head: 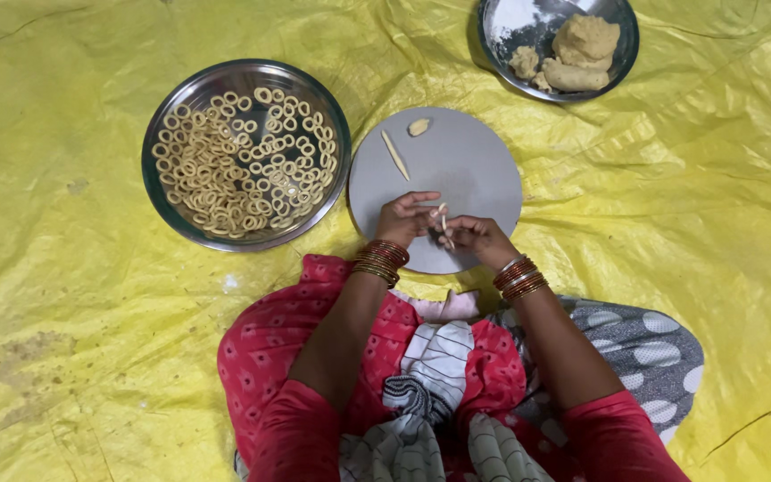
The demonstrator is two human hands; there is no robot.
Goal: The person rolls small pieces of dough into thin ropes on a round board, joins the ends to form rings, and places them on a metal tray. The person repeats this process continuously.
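Far out to the left of the left hand [401, 220], well apart from it, sits a round steel plate [164, 192] w/ a heap of small pale dough rings [243, 161], many of them, overlapping. Left hand hovers low over the near edge of a round grey board [466, 170], fingers curled narrow, pinching one end of a thin dough strip [443, 217]; red and gold bangles [382, 259] at the wrist. Right hand [473, 236] is just beside it, touching the same strip, fingertips pinched on the other end, more bangles at that wrist. Strip is held between both hands, just above the board, short and upright-ish. Judging by the rings already on the plate, step in hand looks like bending the strip into a ring; next move prob. calls for bringing both ends together and pressing them shut w/o tearing the thin dough. Beyond the hands, further up the board, lie a rolled dough stick [395, 154], slanted, and a small dough bit [418, 127], apart from each other. Far up and to the right of the right hand, a second steel plate [496, 40] holds lumps of raw dough [582, 49] plus a dusting of flour. Surface: crinkled yellow plastic sheet [698, 223] spread flat, a few smudges at the left. Person sits on it, red patterned clothes, dotted grey cloth by the right knee. Room beyond not in view.
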